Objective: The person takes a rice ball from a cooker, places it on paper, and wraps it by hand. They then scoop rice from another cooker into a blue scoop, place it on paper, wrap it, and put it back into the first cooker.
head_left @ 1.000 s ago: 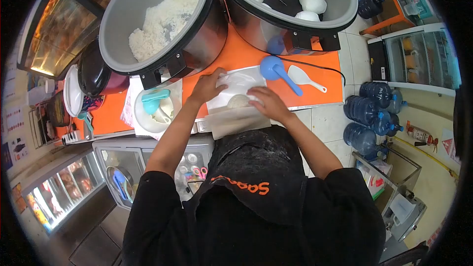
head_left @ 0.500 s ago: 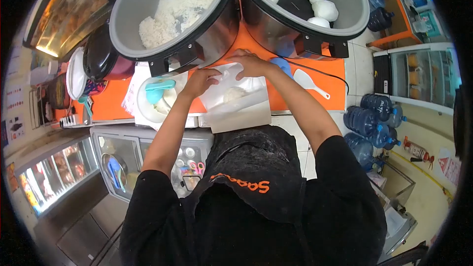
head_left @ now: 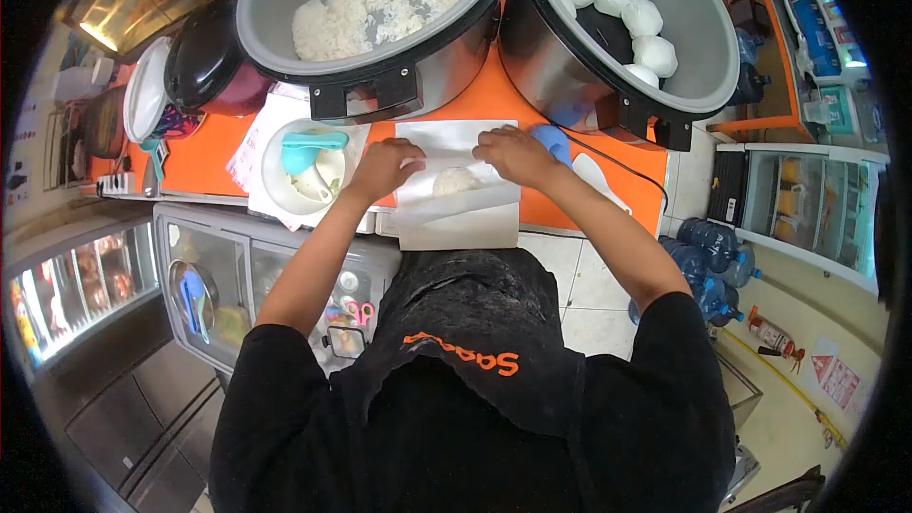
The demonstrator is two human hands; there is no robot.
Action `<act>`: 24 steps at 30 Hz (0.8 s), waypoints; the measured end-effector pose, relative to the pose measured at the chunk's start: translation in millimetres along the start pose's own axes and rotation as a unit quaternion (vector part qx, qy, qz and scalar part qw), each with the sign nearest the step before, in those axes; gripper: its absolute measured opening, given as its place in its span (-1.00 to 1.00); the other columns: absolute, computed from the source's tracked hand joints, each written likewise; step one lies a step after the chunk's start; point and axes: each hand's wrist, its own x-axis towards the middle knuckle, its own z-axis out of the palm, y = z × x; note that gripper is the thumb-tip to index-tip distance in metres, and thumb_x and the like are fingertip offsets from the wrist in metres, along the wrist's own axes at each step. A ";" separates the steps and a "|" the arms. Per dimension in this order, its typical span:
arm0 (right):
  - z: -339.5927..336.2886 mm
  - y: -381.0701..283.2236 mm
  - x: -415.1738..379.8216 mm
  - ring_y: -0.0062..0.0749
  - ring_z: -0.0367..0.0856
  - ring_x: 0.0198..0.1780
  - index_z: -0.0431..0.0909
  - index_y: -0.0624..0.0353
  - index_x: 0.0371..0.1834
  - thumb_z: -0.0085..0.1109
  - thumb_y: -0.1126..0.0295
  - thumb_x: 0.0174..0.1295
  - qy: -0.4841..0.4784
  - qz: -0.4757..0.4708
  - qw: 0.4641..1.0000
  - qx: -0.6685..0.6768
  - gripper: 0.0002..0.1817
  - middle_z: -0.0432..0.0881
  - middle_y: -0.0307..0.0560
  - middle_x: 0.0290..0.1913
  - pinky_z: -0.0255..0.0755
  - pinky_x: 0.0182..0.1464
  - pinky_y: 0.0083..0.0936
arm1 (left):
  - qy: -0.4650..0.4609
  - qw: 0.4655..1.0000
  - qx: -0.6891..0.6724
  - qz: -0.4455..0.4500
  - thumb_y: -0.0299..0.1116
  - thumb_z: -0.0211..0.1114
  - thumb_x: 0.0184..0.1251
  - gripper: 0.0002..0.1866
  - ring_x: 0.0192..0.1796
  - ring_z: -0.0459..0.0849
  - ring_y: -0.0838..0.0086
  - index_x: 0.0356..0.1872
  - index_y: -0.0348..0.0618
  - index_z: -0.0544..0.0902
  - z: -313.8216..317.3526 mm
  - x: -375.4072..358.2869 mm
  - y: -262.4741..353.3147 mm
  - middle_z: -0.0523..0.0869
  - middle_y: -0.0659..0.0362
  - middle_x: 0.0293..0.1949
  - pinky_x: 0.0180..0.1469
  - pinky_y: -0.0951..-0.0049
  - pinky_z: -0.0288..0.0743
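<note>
A white sheet of wrapping paper [head_left: 432,136] lies on the orange counter in front of me, its near part hanging over the counter's edge. A rounded mound of cooked rice [head_left: 456,180] sits on it, partly behind a translucent fold. At the paper's left edge, my left hand [head_left: 384,169] has its fingers curled in a pinch. My right hand [head_left: 516,155] grips the opposite edge, thumb and fingertips together. Beyond the hands stands a large cooker pot of loose rice [head_left: 399,0]. Several white wrapped bundles [head_left: 641,16] line the pot to its right.
Left of the paper is a white bowl [head_left: 271,182] with a turquoise-handled utensil [head_left: 309,147]. A white rice paddle [head_left: 598,180] and a black cord [head_left: 636,171] lie at the right. The cookers [head_left: 617,100] bound the far side. Water bottles [head_left: 698,261] stand on the floor.
My hands have moved apart to the paper's two sides, the right one drawing back from the far edge. The paper's far part now lies flatter. The camera view has shifted slightly.
</note>
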 end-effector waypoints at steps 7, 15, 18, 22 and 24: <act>-3.3 -25.5 -39.1 -0.14 0.60 0.09 0.60 0.13 -0.11 0.10 0.60 0.17 0.008 0.015 0.998 0.066 -0.76 0.55 -0.09 -0.10 0.54 0.14 -0.23 | 0.038 0.996 0.048 0.067 -0.37 0.49 0.22 -0.88 -0.19 0.73 0.23 -0.23 -0.03 0.84 18.5 -36.5 25.9 0.79 0.20 -0.27 -0.04 0.19 0.56; 17.6 -46.1 -65.2 -0.19 0.55 0.16 0.63 0.08 0.05 0.10 0.56 0.18 0.031 0.006 0.997 0.071 -0.64 0.57 -0.12 -0.05 0.51 0.13 -0.25 | 0.089 0.989 0.091 0.075 -0.38 0.46 0.21 -0.80 0.03 0.65 0.32 -0.14 0.10 0.85 44.3 -60.4 35.3 0.74 0.30 -0.16 0.13 0.17 0.45; 21.1 -48.2 -67.2 -0.20 0.56 0.16 0.64 0.08 0.05 0.11 0.52 0.19 0.049 -0.010 0.998 0.043 -0.66 0.60 -0.12 -0.03 0.50 0.12 -0.25 | 0.094 0.983 0.110 0.110 -0.38 0.45 0.22 -0.82 0.03 0.64 0.31 -0.16 0.09 0.85 50.8 -63.4 32.1 0.73 0.30 -0.15 0.14 0.18 0.43; 17.8 -70.8 -69.1 -0.17 0.56 0.19 0.63 0.13 0.10 0.13 0.46 0.20 0.113 -0.002 0.994 0.012 -0.63 0.62 -0.11 0.05 0.50 0.14 -0.26 | 0.078 0.991 0.083 0.069 -0.37 0.42 0.25 -0.77 0.07 0.66 0.26 -0.07 0.04 0.82 51.6 -59.0 28.9 0.73 0.24 -0.10 0.17 0.15 0.41; 35.2 -88.9 -71.5 -0.13 0.55 0.24 0.61 0.17 0.15 0.13 0.44 0.21 0.071 -0.047 0.995 0.055 -0.60 0.63 -0.07 0.10 0.49 0.22 -0.25 | 0.082 0.994 0.065 0.041 -0.36 0.40 0.28 -0.75 0.09 0.66 0.23 -0.02 0.00 0.79 50.4 -49.6 34.6 0.73 0.20 -0.07 0.19 0.14 0.41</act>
